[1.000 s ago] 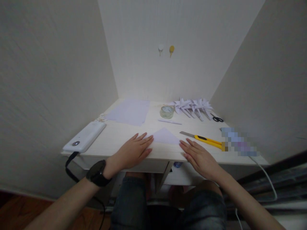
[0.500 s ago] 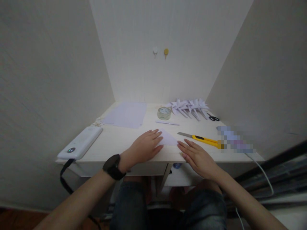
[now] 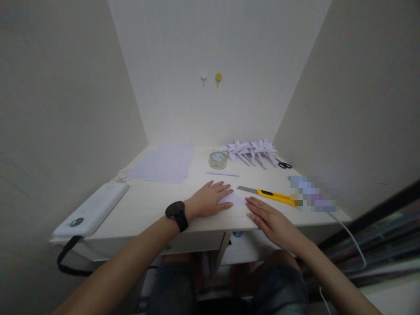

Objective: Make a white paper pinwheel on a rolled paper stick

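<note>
Under my hands a small folded piece of white paper [image 3: 235, 200] lies near the desk's front edge. My left hand [image 3: 210, 199] rests flat on its left part, fingers spread, covering much of it. At the paper's right corner are the fingertips of my right hand [image 3: 271, 218], stretched out and close together. Just beyond my right hand lies a yellow utility knife [image 3: 275, 196] with its blade out, pointing left. A thin white paper stick [image 3: 223, 173] lies behind the paper.
A roll of clear tape [image 3: 218, 160] stands behind the stick. Several paper pinwheels [image 3: 251, 151] lie at the back right, near black scissors [image 3: 285, 165]. White sheets [image 3: 164, 164] are at the back left, a white device [image 3: 92, 210] at the left edge, and a blurred-out item [image 3: 311, 194] at the right.
My left hand has slid right across the paper and now covers more of it. My right hand stays at the right corner. The view has shifted slightly.
</note>
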The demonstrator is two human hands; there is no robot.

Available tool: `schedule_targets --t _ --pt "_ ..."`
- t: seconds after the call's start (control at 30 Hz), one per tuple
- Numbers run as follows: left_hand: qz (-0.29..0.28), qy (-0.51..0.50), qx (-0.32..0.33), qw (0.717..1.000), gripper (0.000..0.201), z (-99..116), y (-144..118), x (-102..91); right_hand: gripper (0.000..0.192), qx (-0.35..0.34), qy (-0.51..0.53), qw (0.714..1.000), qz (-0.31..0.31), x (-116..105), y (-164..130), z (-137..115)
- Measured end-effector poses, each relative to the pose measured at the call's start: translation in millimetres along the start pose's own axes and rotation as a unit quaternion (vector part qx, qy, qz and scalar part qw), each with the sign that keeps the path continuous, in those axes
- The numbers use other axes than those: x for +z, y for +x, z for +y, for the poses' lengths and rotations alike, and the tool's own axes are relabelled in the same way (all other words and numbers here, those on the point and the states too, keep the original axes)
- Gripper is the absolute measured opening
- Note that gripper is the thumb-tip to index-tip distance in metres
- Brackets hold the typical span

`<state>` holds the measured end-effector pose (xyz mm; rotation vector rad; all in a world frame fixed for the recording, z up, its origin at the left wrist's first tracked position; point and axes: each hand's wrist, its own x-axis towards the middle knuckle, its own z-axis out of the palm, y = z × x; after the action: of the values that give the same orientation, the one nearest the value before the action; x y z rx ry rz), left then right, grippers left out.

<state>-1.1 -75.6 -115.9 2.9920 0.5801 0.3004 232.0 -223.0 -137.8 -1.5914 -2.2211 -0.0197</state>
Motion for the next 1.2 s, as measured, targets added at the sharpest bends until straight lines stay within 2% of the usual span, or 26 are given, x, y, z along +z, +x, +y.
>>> schedule_targets --t 0.1,0.2,0.3,0.4,0.57,0.87,1.03,1.2 --pt "0.002 0.005 0.0 1.0 0.059 0.0 1.4 0.3 0.046 0.012 0.0 1.0 0.0 -3.7 -5.3 3.4" --pt "0.016 0.002 0.001 1.0 0.059 -0.8 1.9 1.1 0.041 0.004 -0.005 1.0 0.031 -7.5 -8.4 10.5" --pt "0.029 -0.004 0.004 1.0 0.061 -1.0 1.8 0.4 0.037 0.001 -0.018 0.996 0.087 -14.5 -5.0 28.4" --pt "0.045 -0.008 0.014 0.999 0.061 -0.2 2.6 -2.0 0.039 0.026 -0.054 0.991 0.123 -22.9 3.9 53.1" --pt "0.078 0.004 0.019 0.997 0.069 2.1 4.1 -5.2 0.045 0.09 -0.095 0.987 0.091 -26.7 16.3 78.5" --pt "0.099 -0.013 0.012 0.995 0.066 5.3 3.8 -10.0 0.036 0.095 -0.04 0.991 0.081 -15.5 22.1 76.7" --pt "0.107 -0.019 0.024 0.994 0.066 3.5 4.7 -8.6 0.036 0.074 -0.031 0.993 0.09 -15.5 20.5 73.2" --pt "0.09 -0.005 0.015 0.996 0.067 3.2 5.1 -8.4 0.032 0.028 -0.033 0.995 0.091 -22.9 18.4 65.5"
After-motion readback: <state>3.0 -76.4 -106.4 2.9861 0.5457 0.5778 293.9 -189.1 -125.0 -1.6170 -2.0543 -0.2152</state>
